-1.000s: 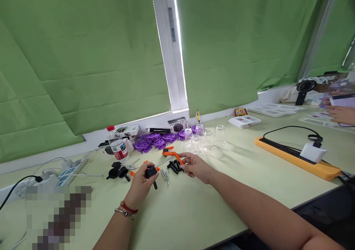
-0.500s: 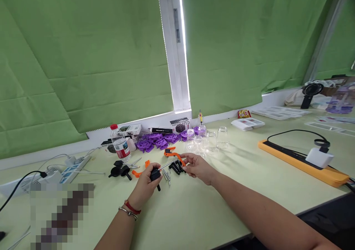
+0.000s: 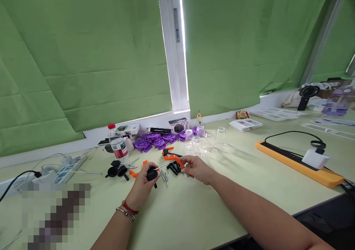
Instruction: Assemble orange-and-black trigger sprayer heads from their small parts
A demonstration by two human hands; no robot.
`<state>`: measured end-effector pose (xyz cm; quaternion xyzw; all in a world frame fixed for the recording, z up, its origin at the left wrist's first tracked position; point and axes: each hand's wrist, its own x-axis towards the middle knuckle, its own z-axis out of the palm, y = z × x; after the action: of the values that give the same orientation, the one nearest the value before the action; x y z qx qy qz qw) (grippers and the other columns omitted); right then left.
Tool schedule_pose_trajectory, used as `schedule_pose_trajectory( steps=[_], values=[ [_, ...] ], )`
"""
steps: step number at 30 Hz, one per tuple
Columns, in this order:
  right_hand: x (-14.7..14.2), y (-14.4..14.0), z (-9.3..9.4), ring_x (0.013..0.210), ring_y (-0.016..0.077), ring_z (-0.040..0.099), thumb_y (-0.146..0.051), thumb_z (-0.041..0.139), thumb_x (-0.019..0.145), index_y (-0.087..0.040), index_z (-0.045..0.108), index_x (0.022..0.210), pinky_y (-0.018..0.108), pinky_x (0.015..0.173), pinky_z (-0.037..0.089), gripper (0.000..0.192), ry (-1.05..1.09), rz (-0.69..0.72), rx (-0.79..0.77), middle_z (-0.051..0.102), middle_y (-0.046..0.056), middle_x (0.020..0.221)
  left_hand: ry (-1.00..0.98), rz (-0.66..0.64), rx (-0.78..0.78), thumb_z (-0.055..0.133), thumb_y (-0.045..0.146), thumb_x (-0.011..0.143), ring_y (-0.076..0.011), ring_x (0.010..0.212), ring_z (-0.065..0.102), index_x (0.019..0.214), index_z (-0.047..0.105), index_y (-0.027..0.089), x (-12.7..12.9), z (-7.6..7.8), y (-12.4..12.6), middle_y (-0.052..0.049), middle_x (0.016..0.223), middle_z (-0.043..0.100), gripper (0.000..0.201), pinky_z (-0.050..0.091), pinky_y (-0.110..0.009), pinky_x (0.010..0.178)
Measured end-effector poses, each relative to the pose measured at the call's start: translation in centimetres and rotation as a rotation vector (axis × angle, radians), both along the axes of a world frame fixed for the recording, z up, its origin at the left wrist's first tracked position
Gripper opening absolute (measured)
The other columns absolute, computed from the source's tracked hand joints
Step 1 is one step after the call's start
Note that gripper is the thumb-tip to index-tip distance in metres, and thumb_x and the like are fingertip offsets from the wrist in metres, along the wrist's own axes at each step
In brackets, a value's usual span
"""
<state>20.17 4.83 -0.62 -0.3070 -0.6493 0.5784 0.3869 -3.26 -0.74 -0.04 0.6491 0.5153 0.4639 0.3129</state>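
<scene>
Black knob (image 3: 152, 174) with a short stem: clamped in my left hand (image 3: 144, 185), fingers curled round it, stem pointing down toward the table (image 3: 194, 213). A thin metal rod (image 3: 164, 165) runs from the knob toward 2 o'clock, up to an orange clamp piece (image 3: 175, 159). My right hand (image 3: 197, 169) pinches that orange piece at its near end, thumb and fingertips closed on it.

Just under the rod, loose screws (image 3: 164, 176) and a cluster of small black parts (image 3: 174, 167) lie on the table between my hands. At 9 o'clock from the knob, a second orange piece (image 3: 135, 174), then more black knobs (image 3: 116, 170). At 11 o'clock, a water bottle (image 3: 117, 143) with red cap, upright. At 12 o'clock, purple plastic parts (image 3: 152, 142); at 1 o'clock, clear glass jars (image 3: 206, 141). Well off at 3 o'clock, an orange power strip (image 3: 296, 165).
</scene>
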Motion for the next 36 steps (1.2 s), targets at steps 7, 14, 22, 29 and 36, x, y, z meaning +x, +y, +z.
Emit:
schedule_pose_trajectory(
  steps=[7,14,22,29,36],
  values=[
    [-0.3,-0.7,-0.1,0.047,0.0063,0.039,-0.022,0.065,0.069,-0.015,0.068,0.096,0.023,0.05,0.033,0.028,-0.121,0.1,0.023,0.047,-0.006,0.053,-0.043,-0.071,-0.068,0.067,0.029,0.071,-0.0121,0.068,0.048,0.095,0.049,0.023,1.1,0.3,-0.7,0.001,0.086,0.047,0.031,0.045,-0.025,0.059],
    [-1.2,-1.3,-1.5,0.049,0.0071,0.037,-0.027,0.064,0.073,-0.014,0.066,0.104,0.023,0.05,0.031,0.034,-0.156,0.168,-0.053,0.045,-0.006,0.054,-0.083,-0.178,-0.048,0.073,0.024,0.067,-0.0179,0.098,0.049,0.111,0.047,0.024,1.9,0.0,-1.3,-0.005,0.109,0.049,0.051,0.042,-0.03,0.083],
    [-1.2,-1.9,-0.9,0.068,0.0114,0.043,-0.032,0.057,0.079,-0.02,0.071,0.098,0.025,0.066,0.038,0.026,-0.204,0.192,0.198,0.055,0.0,0.079,-0.216,-0.285,-0.157,0.078,0.022,0.062,-0.0127,0.078,0.05,0.101,0.051,0.02,2.0,0.5,-1.4,0.0,0.088,0.053,0.048,0.041,-0.027,0.071],
    [-1.6,-1.8,-2.0,0.068,0.0113,0.043,-0.029,0.054,0.083,-0.022,0.068,0.101,0.025,0.064,0.039,0.024,-0.249,0.151,0.287,0.049,0.0,0.084,-0.25,-0.414,-0.251,0.073,0.025,0.07,-0.0129,0.077,0.053,0.1,0.05,0.021,1.6,0.7,-1.7,0.0,0.086,0.056,0.038,0.041,-0.028,0.072],
    [-2.3,-2.7,-0.8,0.077,0.0135,0.047,-0.028,0.048,0.087,-0.023,0.069,0.097,0.027,0.072,0.04,0.024,-0.319,0.118,0.463,0.049,0.001,0.084,-0.53,-0.407,-0.223,0.048,0.043,0.086,-0.0107,0.061,0.048,0.095,0.056,0.015,1.8,0.5,-1.4,-0.005,0.082,0.056,0.031,0.037,-0.026,0.057]
  ],
)
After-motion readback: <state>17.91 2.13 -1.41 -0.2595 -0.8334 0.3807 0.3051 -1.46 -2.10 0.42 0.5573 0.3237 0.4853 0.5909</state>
